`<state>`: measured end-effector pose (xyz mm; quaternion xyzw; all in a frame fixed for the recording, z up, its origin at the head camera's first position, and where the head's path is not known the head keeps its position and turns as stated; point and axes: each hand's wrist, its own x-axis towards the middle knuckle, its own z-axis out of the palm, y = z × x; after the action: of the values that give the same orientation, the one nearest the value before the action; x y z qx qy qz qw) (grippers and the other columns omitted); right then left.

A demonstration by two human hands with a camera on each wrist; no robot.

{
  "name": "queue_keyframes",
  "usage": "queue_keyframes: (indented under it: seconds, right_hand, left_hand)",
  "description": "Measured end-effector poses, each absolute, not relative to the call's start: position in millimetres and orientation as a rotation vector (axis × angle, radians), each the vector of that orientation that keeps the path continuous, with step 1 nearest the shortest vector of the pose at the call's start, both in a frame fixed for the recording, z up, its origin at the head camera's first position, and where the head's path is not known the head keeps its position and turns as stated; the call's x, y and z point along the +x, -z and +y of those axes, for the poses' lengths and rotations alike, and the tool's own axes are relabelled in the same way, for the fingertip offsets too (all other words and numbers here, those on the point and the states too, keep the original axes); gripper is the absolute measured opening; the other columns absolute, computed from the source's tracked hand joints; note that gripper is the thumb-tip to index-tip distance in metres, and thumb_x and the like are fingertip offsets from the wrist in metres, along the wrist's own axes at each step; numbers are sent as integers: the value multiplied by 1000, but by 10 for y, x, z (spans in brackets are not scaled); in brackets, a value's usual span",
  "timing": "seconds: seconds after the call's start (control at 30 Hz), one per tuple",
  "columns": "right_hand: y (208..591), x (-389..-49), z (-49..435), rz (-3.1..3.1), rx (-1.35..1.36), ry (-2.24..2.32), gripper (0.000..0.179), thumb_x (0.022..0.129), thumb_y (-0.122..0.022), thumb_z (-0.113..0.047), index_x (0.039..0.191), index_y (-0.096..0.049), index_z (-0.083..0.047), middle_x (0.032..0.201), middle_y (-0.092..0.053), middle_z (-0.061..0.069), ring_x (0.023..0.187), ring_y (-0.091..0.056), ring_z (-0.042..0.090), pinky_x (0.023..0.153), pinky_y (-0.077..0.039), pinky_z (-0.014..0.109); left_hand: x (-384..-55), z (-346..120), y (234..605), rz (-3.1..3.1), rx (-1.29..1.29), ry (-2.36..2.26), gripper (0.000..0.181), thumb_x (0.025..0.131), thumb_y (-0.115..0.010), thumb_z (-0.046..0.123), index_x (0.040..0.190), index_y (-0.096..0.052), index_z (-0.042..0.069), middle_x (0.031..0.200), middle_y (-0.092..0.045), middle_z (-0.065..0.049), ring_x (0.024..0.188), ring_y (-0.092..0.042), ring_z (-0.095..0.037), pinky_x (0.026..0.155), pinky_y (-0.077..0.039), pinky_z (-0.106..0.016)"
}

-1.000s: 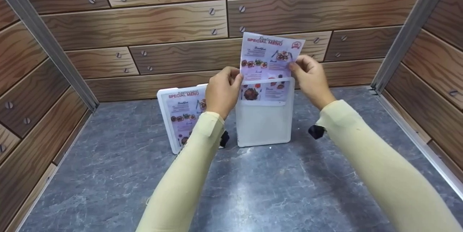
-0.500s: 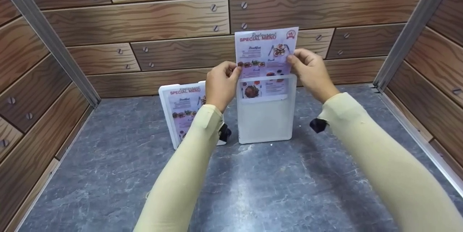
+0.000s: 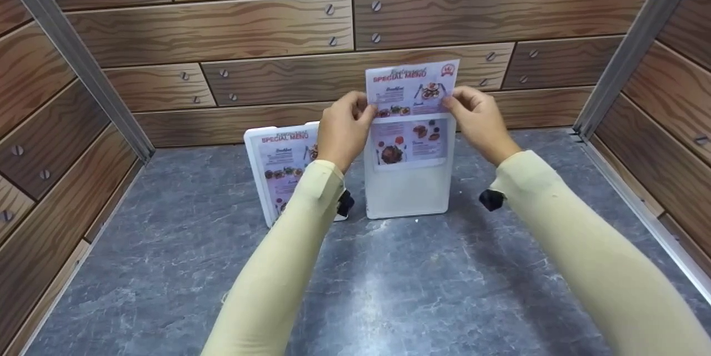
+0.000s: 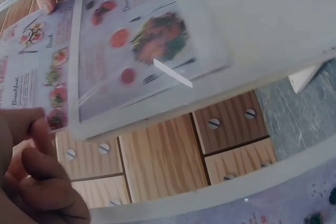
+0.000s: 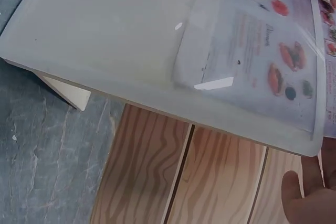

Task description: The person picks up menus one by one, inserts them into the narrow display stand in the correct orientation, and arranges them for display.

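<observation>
A printed menu sheet (image 3: pixel 411 86) stands partly inside a white menu holder (image 3: pixel 408 192) with a clear front. Its lower half shows through the front, and its upper part sticks out above the top edge. My left hand (image 3: pixel 344 128) pinches the sheet's left edge just over the holder's rim. On the opposite edge, my right hand (image 3: pixel 480 123) pinches the sheet between thumb and fingers. In the left wrist view the menu's lower pictures (image 4: pixel 157 40) lie behind the clear panel. The right wrist view shows the holder's bare lower part (image 5: pixel 105 30) and its rear foot (image 5: pixel 68 90).
A second white holder (image 3: pixel 255 167) with the same menu stands to the left, partly hidden by my left forearm. Wood-patterned walls (image 3: pixel 266 28) with metal corner posts (image 3: pixel 83 61) enclose the grey marbled table (image 3: pixel 183 245).
The sheet first rises and shifts slightly left, then slides down deeper into the holder, both hands moving with it. The second holder stays in place.
</observation>
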<state>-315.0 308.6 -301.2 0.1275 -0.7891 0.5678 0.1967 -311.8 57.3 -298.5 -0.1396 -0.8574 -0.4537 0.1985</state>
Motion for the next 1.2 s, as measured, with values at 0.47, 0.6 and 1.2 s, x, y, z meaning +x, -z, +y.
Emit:
queue_keyframes:
  seconds: [0.47,0.6,1.2]
  right_hand:
    - [3114,-3142,3103,-2143,336,-1536,22,103,-63,-10,111,-66,11,95,-66,-5,87,-59,8,80,-49,20]
    - [3207,-3140,3113,-2184,298,-1510,22,102,-64,-9,111,-66,11,104,-62,0,91,-59,6,81,-49,17]
    - [3229,-3160,3048,-2014,344,-1521,19,103,-62,-7,104,-66,12,95,-67,-4,88,-59,6,82,-47,21]
  left_hand:
    - [-3121,566,3037,-2396,-385,1181,18,104,-65,30,104,-76,15,83,-69,3,69,-57,-12,64,-46,-29]
    - [-3126,553,3053,-2473,-401,1064,21,104,-64,31,107,-77,14,91,-73,2,77,-63,-13,71,-52,-32]
    - [-3193,573,3087,-2280,-447,1102,12,103,-66,24,107,-73,15,99,-72,4,93,-56,-16,82,-46,-31]
